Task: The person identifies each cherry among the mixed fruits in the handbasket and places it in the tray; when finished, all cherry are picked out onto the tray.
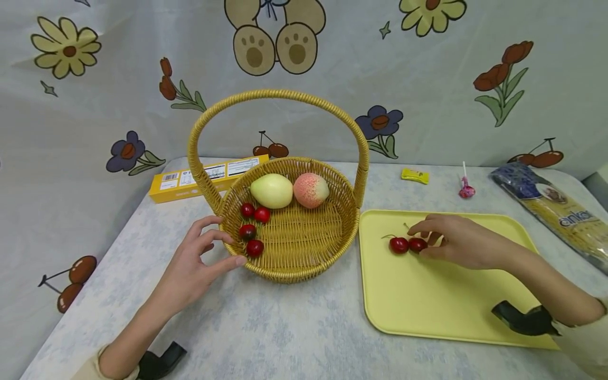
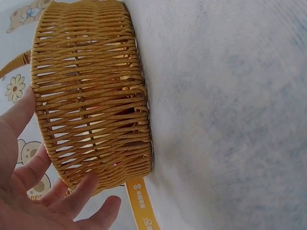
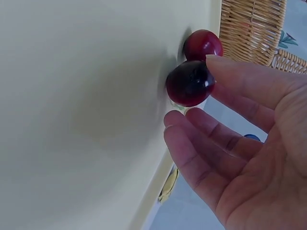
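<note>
A woven basket (image 1: 294,272) with a tall handle stands mid-table. It holds a pale green fruit (image 1: 272,190), a pink peach (image 1: 311,190) and several red cherries (image 1: 252,229). My left hand (image 1: 223,240) rests with relaxed fingers against the basket's left wall (image 2: 91,96); the left hand (image 2: 48,191) is open there too. On the yellow tray (image 1: 427,306) lie two cherries side by side (image 1: 399,245). My right hand (image 1: 427,240) is at the right one. In the right wrist view the thumb touches this dark cherry (image 3: 189,82) and the fingers (image 3: 192,139) lie just below it.
A yellow box (image 1: 190,179) lies behind the basket at the left. Behind the tray are a small yellow packet (image 1: 415,175) and a lollipop (image 1: 466,190). A pasta bag (image 1: 556,211) lies at the far right. A patterned cloth hangs behind the table.
</note>
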Demonstrator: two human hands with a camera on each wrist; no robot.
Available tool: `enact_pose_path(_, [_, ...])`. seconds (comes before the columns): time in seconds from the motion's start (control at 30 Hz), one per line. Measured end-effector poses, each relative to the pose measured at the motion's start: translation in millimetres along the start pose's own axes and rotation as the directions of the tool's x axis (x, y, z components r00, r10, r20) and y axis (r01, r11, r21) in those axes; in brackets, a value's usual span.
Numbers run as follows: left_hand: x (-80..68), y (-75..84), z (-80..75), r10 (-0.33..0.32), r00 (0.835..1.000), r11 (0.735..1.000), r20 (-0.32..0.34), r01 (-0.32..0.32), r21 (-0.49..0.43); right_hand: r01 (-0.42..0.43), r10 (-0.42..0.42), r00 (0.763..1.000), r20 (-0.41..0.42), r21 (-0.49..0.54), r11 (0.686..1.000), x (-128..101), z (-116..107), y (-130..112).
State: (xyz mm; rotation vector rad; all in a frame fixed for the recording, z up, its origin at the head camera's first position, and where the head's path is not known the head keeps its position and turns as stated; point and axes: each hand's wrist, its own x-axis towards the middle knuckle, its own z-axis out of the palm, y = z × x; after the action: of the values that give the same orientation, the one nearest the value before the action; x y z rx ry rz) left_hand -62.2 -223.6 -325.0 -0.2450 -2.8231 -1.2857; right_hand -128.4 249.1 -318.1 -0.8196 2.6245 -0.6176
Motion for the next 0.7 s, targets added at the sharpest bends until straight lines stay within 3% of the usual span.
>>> enact_pose_path(0.43, [0.4, 0.0, -0.4, 0.014, 1.0, 1.0, -0.001, -0.014, -0.008, 0.024, -0.025, 0.996, -0.084, -0.017, 1.0, -5.4, -9.2, -28.4])
enact_pose_path(0.7, [0.1, 0.0, -0.7, 0.014, 1.0, 1.0, 0.003, -0.014, -0.007, 0.173, -0.173, 0.985, 0.001, 0.038, 0.984, 13.5, -16.3, -63.0])
